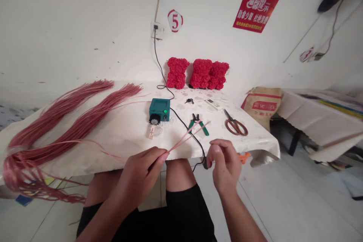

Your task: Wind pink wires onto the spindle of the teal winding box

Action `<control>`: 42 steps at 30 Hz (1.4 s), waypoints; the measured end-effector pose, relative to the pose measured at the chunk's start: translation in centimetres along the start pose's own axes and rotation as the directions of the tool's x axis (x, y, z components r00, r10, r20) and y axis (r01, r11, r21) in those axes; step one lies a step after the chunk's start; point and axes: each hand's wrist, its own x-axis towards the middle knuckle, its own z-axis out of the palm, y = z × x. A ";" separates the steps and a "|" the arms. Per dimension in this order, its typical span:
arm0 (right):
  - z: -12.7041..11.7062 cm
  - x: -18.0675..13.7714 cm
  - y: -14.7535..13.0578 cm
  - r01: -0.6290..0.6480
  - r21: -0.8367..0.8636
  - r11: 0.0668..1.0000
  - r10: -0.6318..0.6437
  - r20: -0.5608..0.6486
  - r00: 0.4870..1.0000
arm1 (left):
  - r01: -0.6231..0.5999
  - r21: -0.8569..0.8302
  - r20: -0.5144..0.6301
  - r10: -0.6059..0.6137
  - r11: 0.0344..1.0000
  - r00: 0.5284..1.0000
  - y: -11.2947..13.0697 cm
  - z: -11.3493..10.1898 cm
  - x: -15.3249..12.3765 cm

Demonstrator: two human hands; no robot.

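Note:
My left hand [144,174] is closed, thumb and forefinger pinching a few thin pink strands [183,140]. Their free ends fan out up and to the right over the table. To the right, my right hand [225,166] is raised at the table's front edge with its fingers curled in; what they hold, if anything, is hidden. A small dark piece [206,163] shows against its fingers, beside the black cord. Beyond the hands lie green-handled wire strippers [198,124] and a teal machine [159,109] with a black wheel and a lit green button.
Long bundles of pink strands [70,132] cover the table's left side and hang over the edge. Scissors [236,124], keys [189,101] and a white device [213,104] lie to the right. Red flower-covered figures [177,72] stand by the wall. A sack [262,106] stands beside the table.

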 end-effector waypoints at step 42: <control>-0.4 -0.7 -0.5 0.076 -0.032 0.997 -0.053 0.461 0.886 | 0.400 -0.508 0.405 -0.198 0.763 0.893 1.5 3.6 -0.5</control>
